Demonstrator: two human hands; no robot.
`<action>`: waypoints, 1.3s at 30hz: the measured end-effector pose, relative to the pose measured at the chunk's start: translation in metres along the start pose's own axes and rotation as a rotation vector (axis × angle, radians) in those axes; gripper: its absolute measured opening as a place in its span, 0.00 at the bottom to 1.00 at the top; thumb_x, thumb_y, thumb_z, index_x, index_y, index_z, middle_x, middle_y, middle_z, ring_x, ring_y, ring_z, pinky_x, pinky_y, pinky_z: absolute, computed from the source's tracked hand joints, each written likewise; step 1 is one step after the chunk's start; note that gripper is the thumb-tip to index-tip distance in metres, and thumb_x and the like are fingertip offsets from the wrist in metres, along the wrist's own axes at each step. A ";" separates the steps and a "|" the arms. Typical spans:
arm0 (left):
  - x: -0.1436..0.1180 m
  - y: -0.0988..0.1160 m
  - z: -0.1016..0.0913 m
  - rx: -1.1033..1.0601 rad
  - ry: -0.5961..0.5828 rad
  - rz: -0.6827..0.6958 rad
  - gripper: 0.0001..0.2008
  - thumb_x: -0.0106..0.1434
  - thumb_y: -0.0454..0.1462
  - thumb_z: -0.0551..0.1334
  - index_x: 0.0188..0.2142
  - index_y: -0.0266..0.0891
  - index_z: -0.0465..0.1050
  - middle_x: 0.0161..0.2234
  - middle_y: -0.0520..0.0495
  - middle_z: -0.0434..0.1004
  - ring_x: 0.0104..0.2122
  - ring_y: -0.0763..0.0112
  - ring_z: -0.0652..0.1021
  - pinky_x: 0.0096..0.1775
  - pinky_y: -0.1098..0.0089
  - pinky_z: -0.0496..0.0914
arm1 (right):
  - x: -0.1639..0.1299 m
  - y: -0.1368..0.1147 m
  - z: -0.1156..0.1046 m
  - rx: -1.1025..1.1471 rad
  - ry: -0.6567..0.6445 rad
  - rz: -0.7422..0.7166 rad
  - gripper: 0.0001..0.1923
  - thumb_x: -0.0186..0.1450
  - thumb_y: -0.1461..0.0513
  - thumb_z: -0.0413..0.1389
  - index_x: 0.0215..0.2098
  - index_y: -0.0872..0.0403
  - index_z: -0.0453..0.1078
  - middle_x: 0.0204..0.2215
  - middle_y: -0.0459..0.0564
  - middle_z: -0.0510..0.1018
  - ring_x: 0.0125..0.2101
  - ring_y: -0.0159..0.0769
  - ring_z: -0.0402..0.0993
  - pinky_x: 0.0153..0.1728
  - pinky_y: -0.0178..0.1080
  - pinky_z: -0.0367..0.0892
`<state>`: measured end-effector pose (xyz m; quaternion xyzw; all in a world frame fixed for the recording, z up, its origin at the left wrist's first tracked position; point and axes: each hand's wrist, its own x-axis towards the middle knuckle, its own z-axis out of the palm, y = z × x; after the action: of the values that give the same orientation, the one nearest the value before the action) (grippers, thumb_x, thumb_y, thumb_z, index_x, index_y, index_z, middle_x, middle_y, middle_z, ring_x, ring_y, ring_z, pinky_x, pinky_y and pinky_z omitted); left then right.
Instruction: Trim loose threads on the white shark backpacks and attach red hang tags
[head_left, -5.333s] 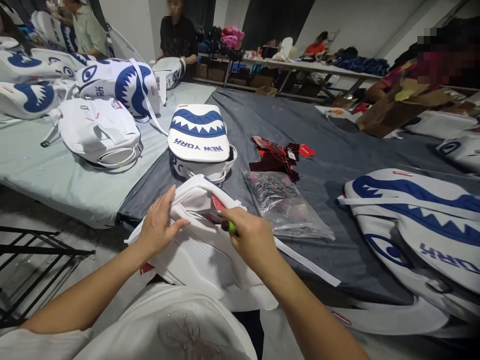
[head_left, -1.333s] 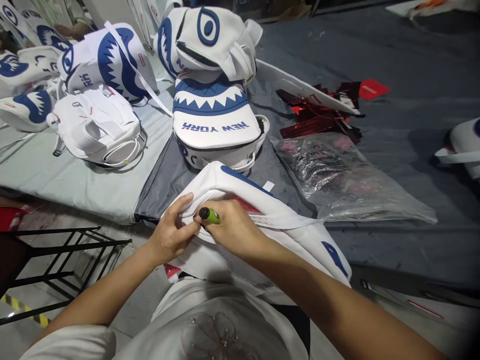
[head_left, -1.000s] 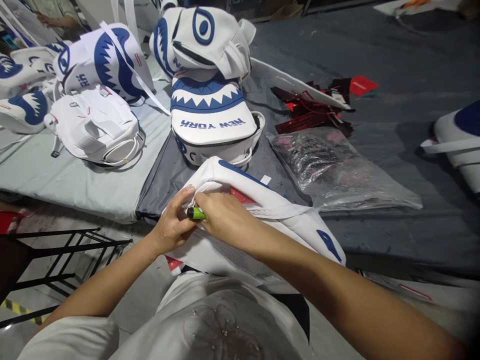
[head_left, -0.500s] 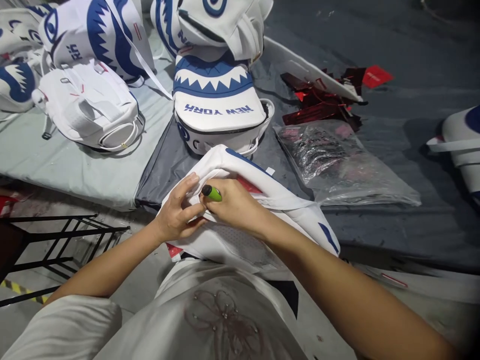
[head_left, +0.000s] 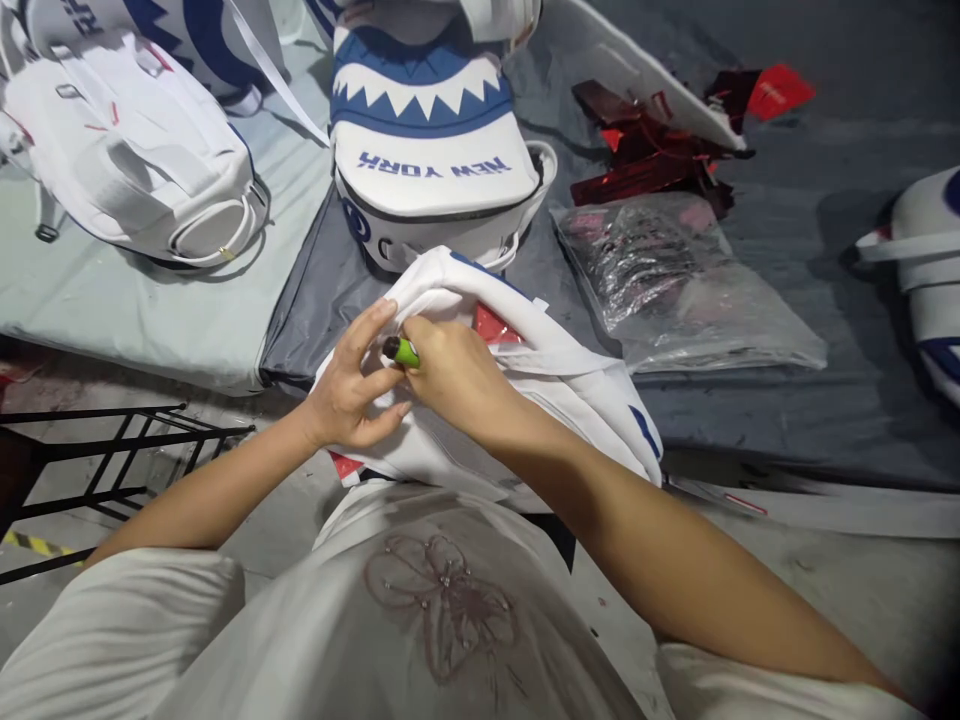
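clear plastic shows dark and pinkish contents inside a pouch (head_left: 697, 290) on the bench (head_left: 810, 180), ahead and to the right of the right hand (head_left: 457, 375). directly beneath both hands is the white bag (head_left: 442, 455), a red packet (head_left: 495, 325) showing in its opening, blue patches on its far edge and right side. the right hand is clenched around a green handle (head_left: 405, 352) with a black end; the left hand (head_left: 349, 385) spreads at the white bag's left edge, though whether it grips the fabric is hard to tell.

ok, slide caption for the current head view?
Left hand on a white bag, right hand gripping a green-and-black tool over it.
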<state>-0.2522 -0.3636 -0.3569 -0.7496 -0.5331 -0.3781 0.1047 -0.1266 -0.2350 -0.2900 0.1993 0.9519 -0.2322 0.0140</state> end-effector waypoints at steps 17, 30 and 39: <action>-0.006 0.000 0.009 0.005 0.123 -0.227 0.28 0.68 0.38 0.59 0.64 0.45 0.54 0.66 0.37 0.58 0.66 0.54 0.64 0.63 0.49 0.65 | -0.009 0.008 0.011 0.096 0.241 0.126 0.09 0.65 0.63 0.55 0.42 0.55 0.73 0.31 0.51 0.79 0.32 0.41 0.75 0.31 0.37 0.60; -0.012 0.007 0.013 0.195 0.086 -0.269 0.34 0.68 0.37 0.61 0.69 0.34 0.49 0.60 0.27 0.69 0.62 0.53 0.70 0.57 0.53 0.72 | -0.028 0.040 0.020 -0.270 0.479 -0.257 0.13 0.69 0.68 0.51 0.49 0.53 0.71 0.31 0.47 0.79 0.28 0.33 0.72 0.26 0.35 0.54; -0.014 0.001 0.011 0.132 0.107 -0.305 0.36 0.68 0.43 0.62 0.69 0.39 0.48 0.61 0.32 0.69 0.61 0.55 0.72 0.58 0.55 0.71 | -0.011 0.034 0.020 -0.501 0.403 -0.433 0.15 0.73 0.67 0.46 0.36 0.54 0.74 0.35 0.50 0.76 0.32 0.33 0.69 0.26 0.37 0.49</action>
<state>-0.2486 -0.3681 -0.3735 -0.6302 -0.6580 -0.3933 0.1233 -0.1047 -0.2198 -0.3212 0.0257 0.9829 0.0536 -0.1745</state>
